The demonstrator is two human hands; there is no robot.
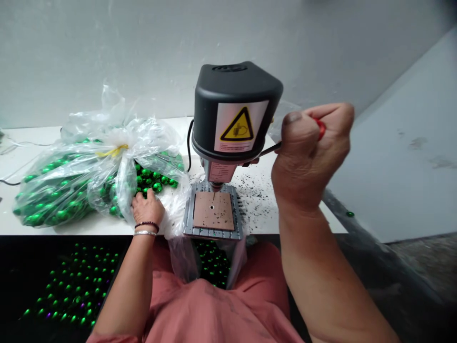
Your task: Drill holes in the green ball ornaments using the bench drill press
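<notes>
A black bench drill press with a yellow warning label stands before me. My right hand is wrapped round its feed lever; a bit of red shows between the fingers. The thin drill bit points down over a brown square board with a small hole, lying on the grey slotted base. At the mouth of a clear plastic bag, my left hand has its fingers curled down against shiny green balls. The fingertips are partly hidden, so what they hold is unclear.
Dark shavings litter the white table right of the base. A yellow tie cinches the bag. More green balls lie below the table at left, and others in plastic between my knees. One ball lies far right.
</notes>
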